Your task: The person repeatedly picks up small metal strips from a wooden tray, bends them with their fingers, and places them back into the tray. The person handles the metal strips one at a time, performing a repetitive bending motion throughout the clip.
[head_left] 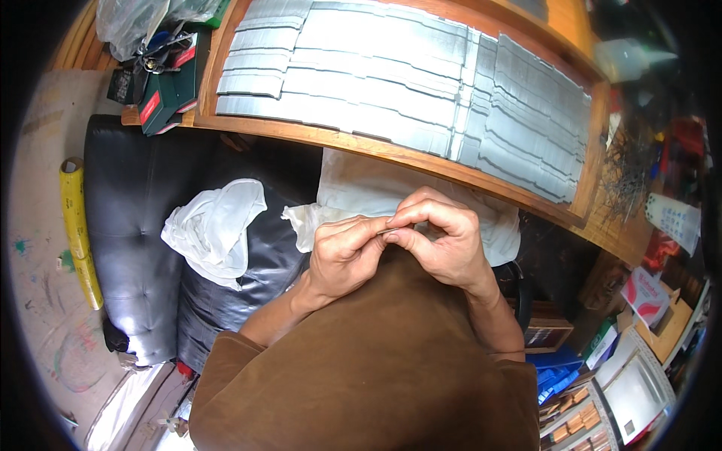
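In front of my chest, my left hand [344, 254] and my right hand [449, 242] meet at the fingertips. Both are closed in a pinch on a small thin sliver [386, 230], mostly hidden by the fingers; its kind cannot be made out. Beyond the hands stands a shallow wooden-framed tray [406, 147], its frame raised round rows of thin silvery-grey strips [376, 68] packed side by side. A white cloth [421, 184] hangs or lies between my hands and the tray.
A black padded leather seat [135, 225] with a crumpled white cloth [218, 229] is at left, beside a yellow tube [74, 218]. Dark green boxes [171, 90] and a clear plastic bag [128, 26] flank the tray. Loose thin pieces [626, 177] and a squeeze bottle [628, 60] lie right.
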Available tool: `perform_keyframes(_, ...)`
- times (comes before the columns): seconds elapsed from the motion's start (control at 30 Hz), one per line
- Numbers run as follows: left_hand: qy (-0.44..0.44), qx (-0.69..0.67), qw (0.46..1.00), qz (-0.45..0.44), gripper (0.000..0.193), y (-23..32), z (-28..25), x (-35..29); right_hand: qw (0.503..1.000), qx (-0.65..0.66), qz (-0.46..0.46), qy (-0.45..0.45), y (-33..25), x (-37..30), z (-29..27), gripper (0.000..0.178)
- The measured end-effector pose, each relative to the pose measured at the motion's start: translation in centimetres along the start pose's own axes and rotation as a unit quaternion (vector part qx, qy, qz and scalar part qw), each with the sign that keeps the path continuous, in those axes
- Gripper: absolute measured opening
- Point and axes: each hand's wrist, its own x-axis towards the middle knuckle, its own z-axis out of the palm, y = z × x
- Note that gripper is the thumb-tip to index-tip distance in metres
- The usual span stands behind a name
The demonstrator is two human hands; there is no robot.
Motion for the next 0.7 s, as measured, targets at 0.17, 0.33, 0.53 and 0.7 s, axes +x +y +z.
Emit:
perform_keyframes(0.17,-0.002,-0.002,1.000,-0.002,0.029,-0.12,-0.01,-0.08,1.000,0.010,0.009,0.004,0.19,-0.21,0.00,0.014)
perform_keyframes(0.33,-0.005,0.007,1.000,0.005,0.029,-0.05,-0.06,-0.05,1.000,0.013,0.010,0.005,0.37,-0.37,-0.02,0.014)
perform_keyframes(0.53,-0.015,0.005,1.000,-0.017,0.025,0.26,-0.18,-0.13,1.000,0.021,0.009,0.007,0.41,-0.38,-0.02,0.013)
perform_keyframes(0.7,-0.024,0.007,0.999,-0.028,0.024,0.51,-0.25,-0.13,0.999,0.027,0.016,0.010,0.51,-0.51,-0.02,0.012)
